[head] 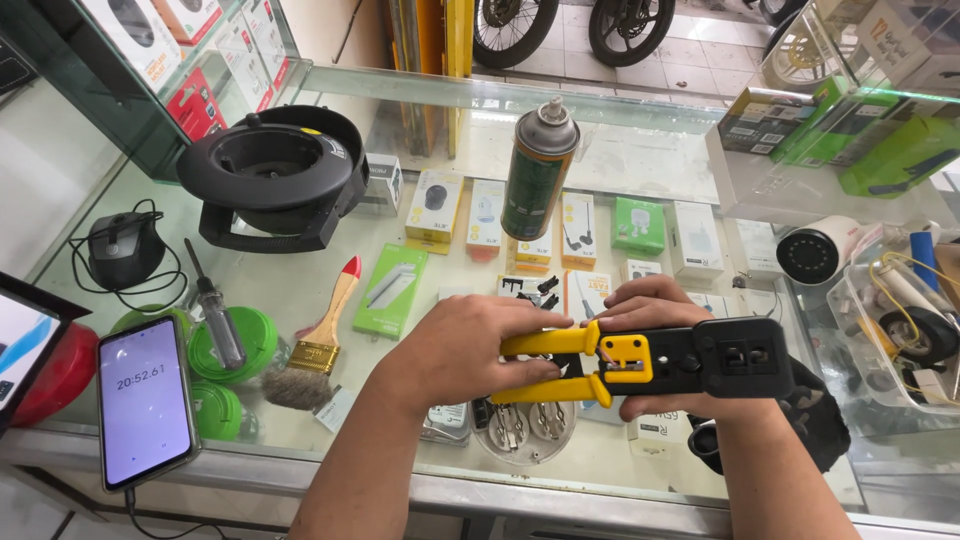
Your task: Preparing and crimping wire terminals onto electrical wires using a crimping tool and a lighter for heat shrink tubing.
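Both hands grip a yellow-handled black crimping tool above the glass surface: left hand closed around the handles, right hand wrapped round its black head; green spray can stands behind.

We are seeing a bright, evenly lit scene, with daylight coming in from the open street beyond the far edge of the glass counter. Pale glare is spreading across the glass near that far edge, washing out the boxes beneath, and the phone screen at the near left corner is glowing. Shadows are staying soft and faint. The wide lens is bending the counter's edges outward, and focus is holding sharp throughout.
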